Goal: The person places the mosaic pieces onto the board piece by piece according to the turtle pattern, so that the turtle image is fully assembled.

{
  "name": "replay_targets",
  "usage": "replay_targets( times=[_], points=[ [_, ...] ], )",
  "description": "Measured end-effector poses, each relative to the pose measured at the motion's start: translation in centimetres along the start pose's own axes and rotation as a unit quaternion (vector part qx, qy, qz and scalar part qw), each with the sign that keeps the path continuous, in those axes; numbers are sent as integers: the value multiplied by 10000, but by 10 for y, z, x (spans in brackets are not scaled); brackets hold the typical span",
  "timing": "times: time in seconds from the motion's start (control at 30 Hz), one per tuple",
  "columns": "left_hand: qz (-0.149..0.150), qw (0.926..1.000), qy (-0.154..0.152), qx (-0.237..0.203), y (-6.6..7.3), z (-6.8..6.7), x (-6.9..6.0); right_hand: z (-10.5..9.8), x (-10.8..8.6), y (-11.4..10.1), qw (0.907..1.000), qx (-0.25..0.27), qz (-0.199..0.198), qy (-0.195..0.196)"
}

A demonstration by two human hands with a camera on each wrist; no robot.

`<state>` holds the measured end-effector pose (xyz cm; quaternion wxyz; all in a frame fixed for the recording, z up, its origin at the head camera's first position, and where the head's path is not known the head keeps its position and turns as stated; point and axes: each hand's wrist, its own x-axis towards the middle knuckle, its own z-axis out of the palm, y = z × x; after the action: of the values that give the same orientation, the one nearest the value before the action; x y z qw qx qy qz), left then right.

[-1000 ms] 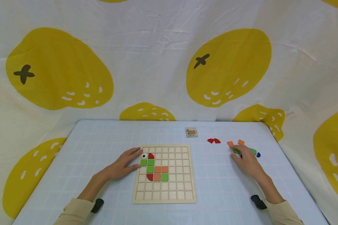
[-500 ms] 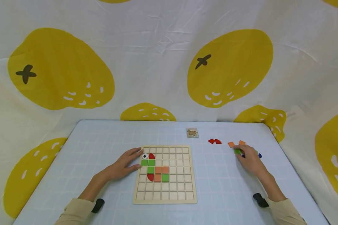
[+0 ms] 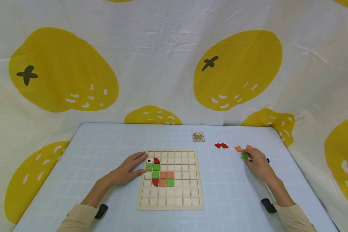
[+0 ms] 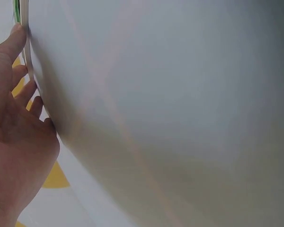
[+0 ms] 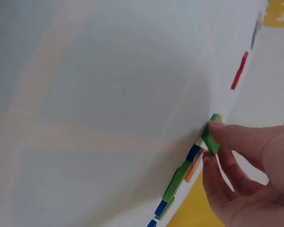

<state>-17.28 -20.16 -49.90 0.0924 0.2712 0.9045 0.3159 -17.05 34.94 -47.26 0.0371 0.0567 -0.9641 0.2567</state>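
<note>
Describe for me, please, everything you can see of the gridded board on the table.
The gridded board is pale, wooden-looking and roughly square, with a plain rim around rows of square cells. It lies flat on the table. Pieces sit in cells toward its left and middle: a white eye piece with a black centre, two red pieces with a curved edge, four green squares and three orange squares. The left hand touches its left edge.

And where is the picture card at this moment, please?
In the head view, the picture card lies beyond the far right corner of the board, left of the loose red pieces.
</note>
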Motion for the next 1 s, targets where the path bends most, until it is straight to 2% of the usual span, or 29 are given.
replay_targets(
  times=[0.4, 1.0],
  points=[
    [2, 10000, -25, -19, 4, -1, 0, 1, -7, -9, 9987, 332, -201, 338],
    [-62, 10000, -64, 16, 1, -1, -1, 6, -12, -48, 9949, 861, -380, 357]
  ],
)
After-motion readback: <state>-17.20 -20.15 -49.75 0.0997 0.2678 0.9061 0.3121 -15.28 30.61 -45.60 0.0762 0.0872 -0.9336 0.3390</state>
